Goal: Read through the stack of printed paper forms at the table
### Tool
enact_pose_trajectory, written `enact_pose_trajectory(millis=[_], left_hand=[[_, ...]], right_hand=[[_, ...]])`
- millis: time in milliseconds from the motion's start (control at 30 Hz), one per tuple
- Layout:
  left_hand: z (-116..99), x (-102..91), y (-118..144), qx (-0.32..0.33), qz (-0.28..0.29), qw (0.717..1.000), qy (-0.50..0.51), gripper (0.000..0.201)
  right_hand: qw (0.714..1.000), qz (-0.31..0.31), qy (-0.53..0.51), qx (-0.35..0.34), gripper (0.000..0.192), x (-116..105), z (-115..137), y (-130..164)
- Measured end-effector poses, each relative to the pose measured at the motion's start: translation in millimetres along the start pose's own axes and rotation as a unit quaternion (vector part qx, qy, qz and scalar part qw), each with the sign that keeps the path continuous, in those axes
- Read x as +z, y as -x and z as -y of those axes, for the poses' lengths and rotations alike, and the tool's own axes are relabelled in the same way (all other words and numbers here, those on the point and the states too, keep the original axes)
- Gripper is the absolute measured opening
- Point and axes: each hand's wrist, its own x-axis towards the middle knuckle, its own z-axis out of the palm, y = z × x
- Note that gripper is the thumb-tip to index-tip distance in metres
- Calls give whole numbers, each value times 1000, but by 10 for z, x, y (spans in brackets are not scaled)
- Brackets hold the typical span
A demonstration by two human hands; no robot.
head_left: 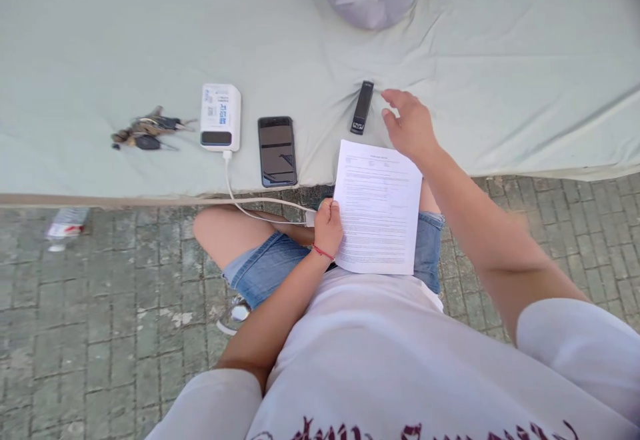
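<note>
Item 1: printed sheet (379, 207), lying over the seated person's lap, its top edge reaching the table's edge; the left hand (328, 225) is gripping its left margin, fingers curled closed on the paper. Item 2: right hand (411, 125), hovering open over the pale tablecloth (100, 47), fingers loosely spread, holding nothing, just beside a small black device (362, 107). Item 3: black phone (277, 151), lying face up. Item 4: white power bank (220, 117), its cable (250, 203) trailing toward the lap. Item 5: bunch of keys (147, 131), lying farthest left.
</note>
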Motion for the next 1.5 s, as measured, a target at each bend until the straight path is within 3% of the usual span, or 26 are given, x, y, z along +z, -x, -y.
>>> enact_pose_trajectory(millis=[133,233,500,767,1167,1500], left_hand=[[-31,0,-7,-4,2,1000,8,24],[-48,-5,-5,-14,3,1000,13,24],[-51,-1,12,-47,-11,998,28,26],[-98,19,1,-63,-22,997,35,26],[-132,22,16,-77,-30,996,23,27],[-285,24,-30,-94,-40,995,-12,33]], right_hand=[[996,77,40,-35,55,341,33,-454],[989,143,24,-23,63,494,31,-616],[975,223,-16,-7,69,374,8,-416],[973,230,-22,3,69,364,48,-322],[974,224,-13,-4,34,261,126,-305],[979,205,-16,-6,31,245,158,-327]])
